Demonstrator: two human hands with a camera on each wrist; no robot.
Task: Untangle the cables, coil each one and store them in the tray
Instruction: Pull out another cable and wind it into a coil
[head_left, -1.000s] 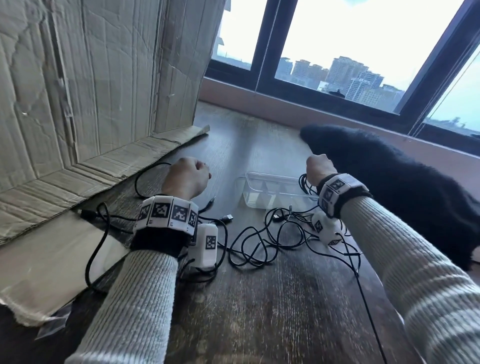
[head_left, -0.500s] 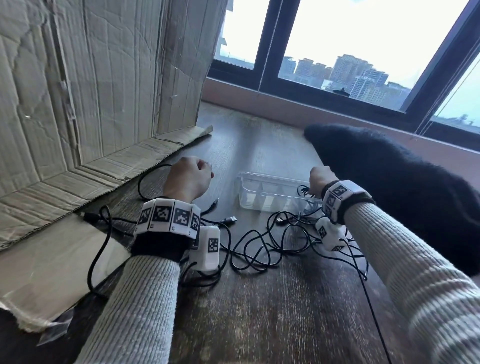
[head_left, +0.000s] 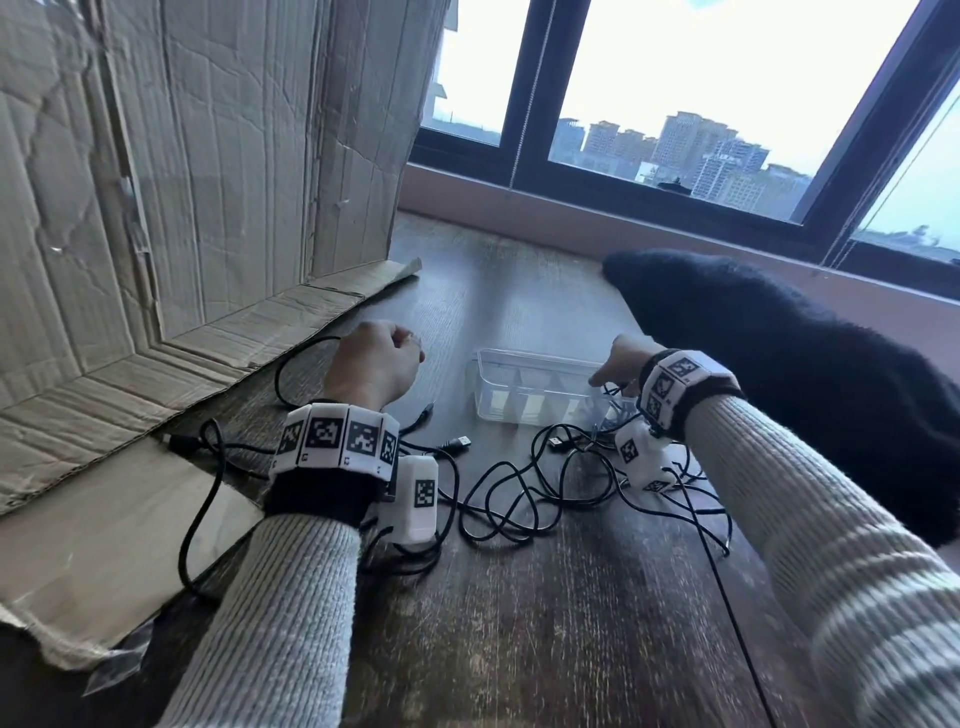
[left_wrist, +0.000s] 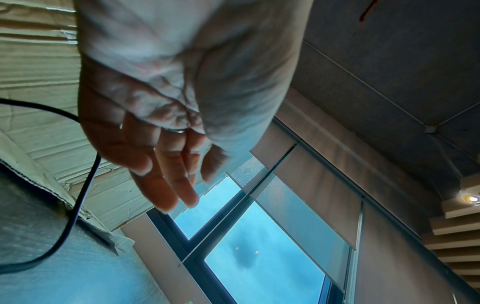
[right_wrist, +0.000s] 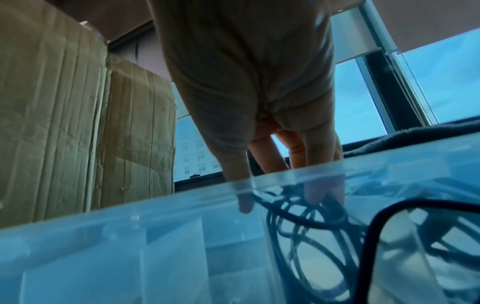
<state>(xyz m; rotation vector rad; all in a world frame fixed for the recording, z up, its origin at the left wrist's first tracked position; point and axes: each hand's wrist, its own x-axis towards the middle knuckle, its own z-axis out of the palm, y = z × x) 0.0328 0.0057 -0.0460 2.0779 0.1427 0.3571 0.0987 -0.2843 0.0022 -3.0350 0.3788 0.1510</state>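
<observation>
The coiled black cable (right_wrist: 306, 222) lies inside the clear plastic tray (head_left: 498, 400), in its right-hand end, seen through the tray's near wall in the right wrist view. The right hand (head_left: 621, 358) reaches down over the tray rim into that end. Its fingers (right_wrist: 322, 191) point down, fairly straight and only a little apart, with the tips of at least one finger and the thumb below the rim and right at the coil's upper loops. Whether they pinch the cable or merely touch it cannot be told through the plastic. The compartments to the left of these fingers show dividers and pale bottoms, with no cable seen in them.

Just in front of the tray, below the right wrist, a loose tangle of black cables (head_left: 524, 493) spreads over the dark wooden table (head_left: 545, 623), with a USB plug (head_left: 460, 442) lying between the two hands.

The left hand (head_left: 371, 364) hovers well to the left of the tray. From the head view it looks loosely bunched; the left wrist view shows its fingers (left_wrist: 166, 181) hanging down, relaxed and gently bent, close together, holding nothing. A thicker black cable (left_wrist: 78, 205) curves beside the little-finger side of that hand, apart from it, running over the edge of the flattened cardboard (head_left: 156, 234).

Beyond the right hand lies a dark fuzzy cloth (head_left: 779, 364), and past it the window (head_left: 701, 104).
</observation>
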